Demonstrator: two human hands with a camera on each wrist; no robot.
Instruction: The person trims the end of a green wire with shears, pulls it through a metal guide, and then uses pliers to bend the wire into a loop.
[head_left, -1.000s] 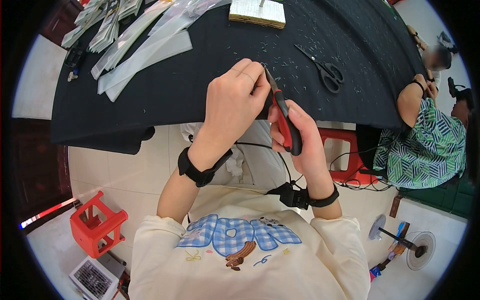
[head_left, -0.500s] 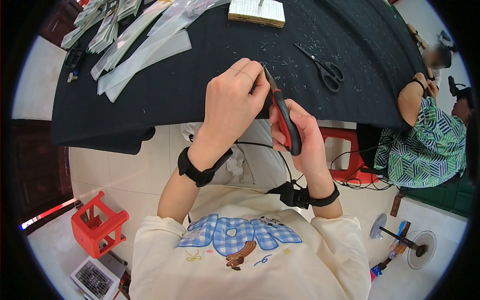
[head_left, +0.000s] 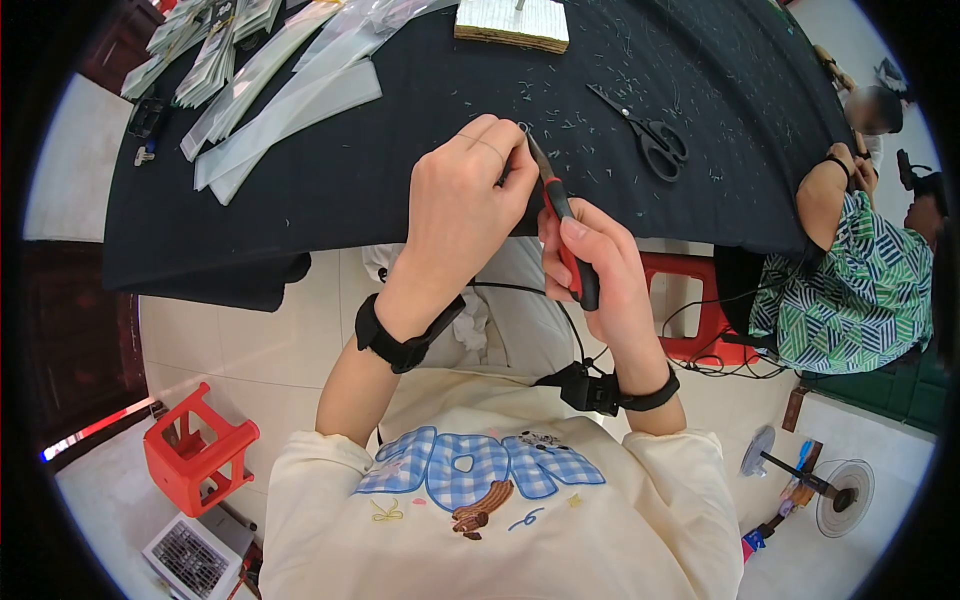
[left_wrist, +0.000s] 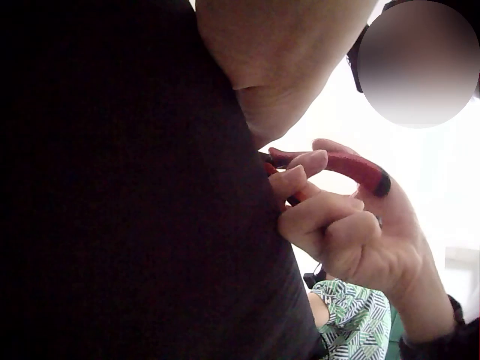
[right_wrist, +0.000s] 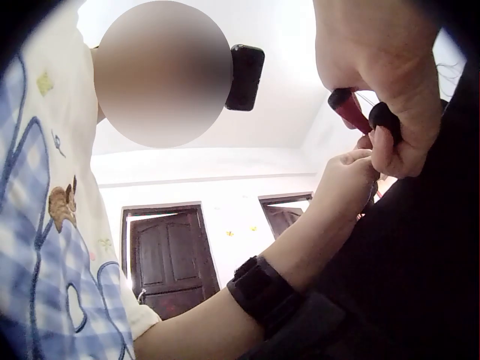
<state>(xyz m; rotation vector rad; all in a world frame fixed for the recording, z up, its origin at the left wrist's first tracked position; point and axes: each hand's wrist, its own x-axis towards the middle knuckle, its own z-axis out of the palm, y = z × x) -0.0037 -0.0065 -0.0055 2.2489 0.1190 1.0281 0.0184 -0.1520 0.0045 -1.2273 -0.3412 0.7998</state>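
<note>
My right hand (head_left: 612, 268) grips long-nose pliers (head_left: 557, 198) with red and black handles, pointing up and away from me. Against the plier tips, my left hand (head_left: 455, 200) pinches a small piece between curled fingers and thumb. A tiny loop shows at the tips; the rest of it is hidden behind the fingers. In the left wrist view the right fingers wrap the red handle (left_wrist: 356, 166), while dark cloth covers much of the picture. The right wrist view shows the handle ends (right_wrist: 349, 111) under the right hand, close to the left one.
Black scissors (head_left: 655, 145) lie on the black tablecloth (head_left: 340, 195) among scattered clippings. A block (head_left: 512, 28) with a metal pin stands at the back. Clear plastic sleeves (head_left: 300, 125) and bundled cards (head_left: 215, 65) lie left. Another person (head_left: 845, 270) sits at the right.
The right thumb has shifted on the handles, and the plier handles look closer together. The left hand keeps its place at the tips.
</note>
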